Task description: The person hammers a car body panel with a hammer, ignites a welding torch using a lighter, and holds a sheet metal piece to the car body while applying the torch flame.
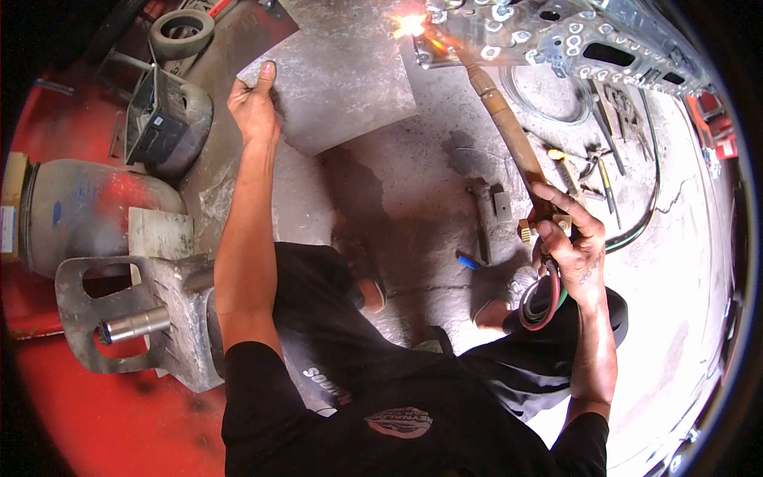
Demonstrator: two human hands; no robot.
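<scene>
Brown-and-brass tubular metal torch (509, 123): right of centre, slanting up and away from the person to a bright orange-white flame (411, 25) at its far tip.

Nearest the camera: black short-sleeved shirt (477, 429) with a printed chest emblem, then dark trousers, knees apart. Thin red and green rubber hoses (548, 300) loop below the torch's near end. Right hand (579, 253) is wrapped around that end, index finger stretched along the body, thumb close to a ridged brass knob (524, 230).

To the left, a scuffed grey plastic stool-like piece (187, 318) with a cut-out; a silver metal cylinder (139, 324) shows against it.

On the grey floor between and beyond the feet: a small blue object (467, 261), and farther right a yellow-handled brush (561, 167).

Left hand (254, 103) grasps a flat grey metal sheet (350, 87) at its left edge, thumb on top, other fingers folded and partly hidden.

Farther off: coiled thin wire (584, 111) on the floor; a grey metal panel (548, 40) with holes and pale round spots, the flame at its left end. Contact between sheet and panel: cannot tell. Upper left, a worn tyre (163, 38).
</scene>
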